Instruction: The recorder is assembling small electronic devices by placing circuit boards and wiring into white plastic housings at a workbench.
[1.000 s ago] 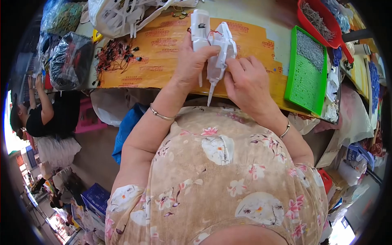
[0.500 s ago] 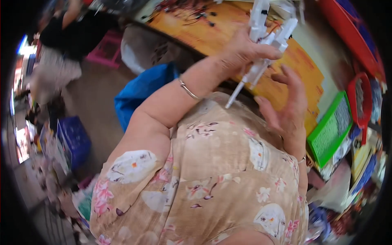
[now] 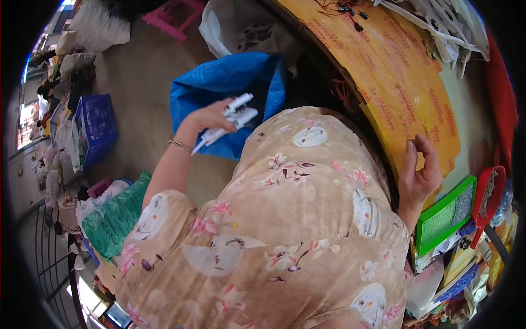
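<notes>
My left hand [image 3: 216,118] is closed around several white plastic pieces [image 3: 241,115], long and narrow, one with a thin rod-like end. It holds them over the mouth of a blue woven bag [image 3: 192,88] on the floor to my left. What lies inside the bag is dark and cannot be made out. My right hand [image 3: 419,172] rests by the near right part of the table, thumb and fingers loosely curled and apart, with nothing visible in them. The table is covered with yellow printed sheeting [image 3: 405,88].
More white plastic pieces [image 3: 446,33] lie at the table's far right, and small black connectors on wires [image 3: 350,10] at its far edge. A green tray [image 3: 446,219] and a red scoop [image 3: 487,197] sit at the right. A blue crate [image 3: 97,129] and pink stool [image 3: 172,19] stand left.
My left hand has carried the white plastic pieces from above the table leftward to the blue bag. My right hand has drawn apart from them, and my view has shifted.
</notes>
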`<action>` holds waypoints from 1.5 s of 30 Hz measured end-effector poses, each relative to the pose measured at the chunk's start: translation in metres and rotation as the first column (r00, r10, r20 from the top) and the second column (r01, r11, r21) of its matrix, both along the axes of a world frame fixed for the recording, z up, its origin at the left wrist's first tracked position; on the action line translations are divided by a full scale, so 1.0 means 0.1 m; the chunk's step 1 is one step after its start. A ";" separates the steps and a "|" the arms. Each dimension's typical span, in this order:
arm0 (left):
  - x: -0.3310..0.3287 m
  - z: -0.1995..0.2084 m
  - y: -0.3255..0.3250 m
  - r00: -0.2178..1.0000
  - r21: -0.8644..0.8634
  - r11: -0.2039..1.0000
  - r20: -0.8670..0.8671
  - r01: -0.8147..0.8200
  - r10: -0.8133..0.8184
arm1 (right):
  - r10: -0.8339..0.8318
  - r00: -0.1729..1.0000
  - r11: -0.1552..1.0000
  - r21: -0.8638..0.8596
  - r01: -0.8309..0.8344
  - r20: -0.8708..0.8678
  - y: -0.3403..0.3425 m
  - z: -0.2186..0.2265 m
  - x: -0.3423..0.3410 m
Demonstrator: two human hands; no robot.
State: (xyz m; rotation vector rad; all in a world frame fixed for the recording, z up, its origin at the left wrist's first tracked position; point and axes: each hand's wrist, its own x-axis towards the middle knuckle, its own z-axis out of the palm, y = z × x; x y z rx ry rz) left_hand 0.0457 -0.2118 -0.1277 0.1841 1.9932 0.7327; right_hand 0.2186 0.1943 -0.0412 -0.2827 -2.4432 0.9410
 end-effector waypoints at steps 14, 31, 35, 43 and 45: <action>-0.35 0.95 1.45 0.925 0.449 0.830 -0.327 0.330 -0.191 | -0.008 0.997 0.998 0.061 0.013 -0.083 0.07 -0.10 0.17; -1.83 1.25 4.02 0.165 -0.303 0.934 -0.928 0.188 -0.334 | -0.104 0.994 0.952 -0.291 0.096 -0.014 0.05 -0.12 0.09; -2.04 1.19 4.19 0.202 -0.357 0.915 -0.898 0.186 -0.392 | -0.111 0.994 0.946 -0.309 0.103 -0.009 0.05 -0.08 0.09; -2.55 1.29 4.33 -0.058 -0.240 0.921 -0.971 0.308 -0.233 | -0.075 0.997 0.934 -0.348 0.077 0.020 0.06 0.03 0.10; -2.53 1.56 4.39 0.126 -0.363 0.890 -0.904 0.276 -0.408 | -0.076 0.997 0.933 -0.352 0.075 0.010 0.07 0.03 0.11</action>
